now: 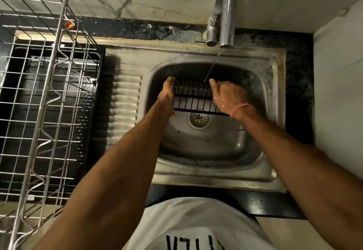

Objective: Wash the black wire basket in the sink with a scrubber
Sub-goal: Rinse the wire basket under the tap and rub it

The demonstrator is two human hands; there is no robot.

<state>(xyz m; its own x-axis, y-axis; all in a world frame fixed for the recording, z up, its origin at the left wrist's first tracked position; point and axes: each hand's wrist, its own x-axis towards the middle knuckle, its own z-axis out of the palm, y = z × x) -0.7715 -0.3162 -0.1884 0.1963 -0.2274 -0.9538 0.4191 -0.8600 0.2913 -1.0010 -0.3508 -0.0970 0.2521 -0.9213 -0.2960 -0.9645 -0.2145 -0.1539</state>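
Note:
The black wire basket (193, 97) is held up inside the steel sink (208, 147), above the drain. My left hand (167, 94) grips its left end. My right hand (227, 94), wet, lies over the basket's right end with its fingers on the top wires; I cannot tell whether they curl round them. A thin stream of water from the tap (224, 13) falls onto the basket's far rim between my hands. No scrubber shows in view.
A large steel wire dish rack (49, 92) stands on the left over a black tray (86, 122). The sink's ribbed drainboard (125, 102) lies between rack and basin. A white wall rises behind and to the right.

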